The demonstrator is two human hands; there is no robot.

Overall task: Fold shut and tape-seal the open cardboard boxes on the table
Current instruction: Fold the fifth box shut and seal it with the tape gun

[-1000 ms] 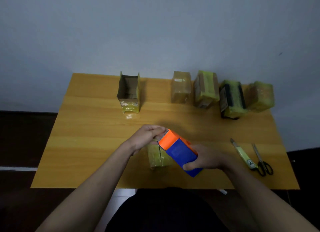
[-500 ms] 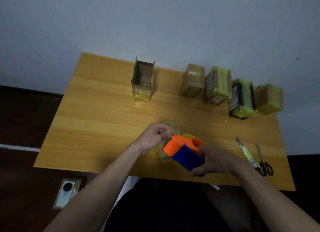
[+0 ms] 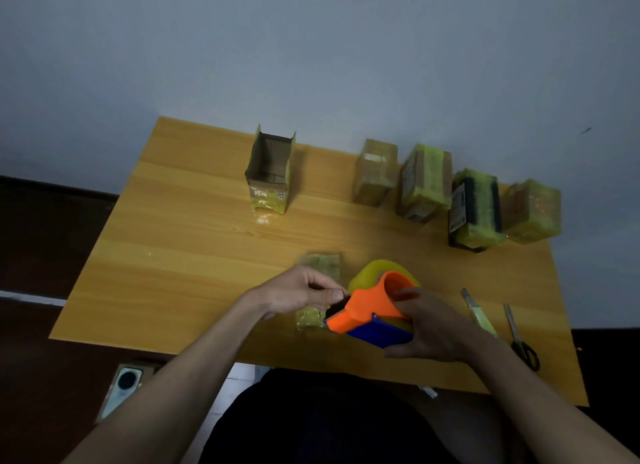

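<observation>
Right hand [image 3: 429, 328] grips an orange-blue tape dispenser [image 3: 370, 320] above the desk [image 3: 180, 255]; left hand [image 3: 301, 292] pinches its tape end over a small box [image 3: 320, 266].

1. Six cardboard boxes: one open box [image 3: 271, 172]; four sealed in a row [image 3: 375, 171] [image 3: 424, 183] [image 3: 474, 209] [image 3: 530, 210]; one near box [image 3: 320, 266] behind the hands;
2. One tape dispenser [image 3: 370, 320];
3. One pair of scissors [image 3: 519, 335];
4. One utility knife [image 3: 479, 313];
5. Two hands [image 3: 298, 290] [image 3: 433, 328].
</observation>
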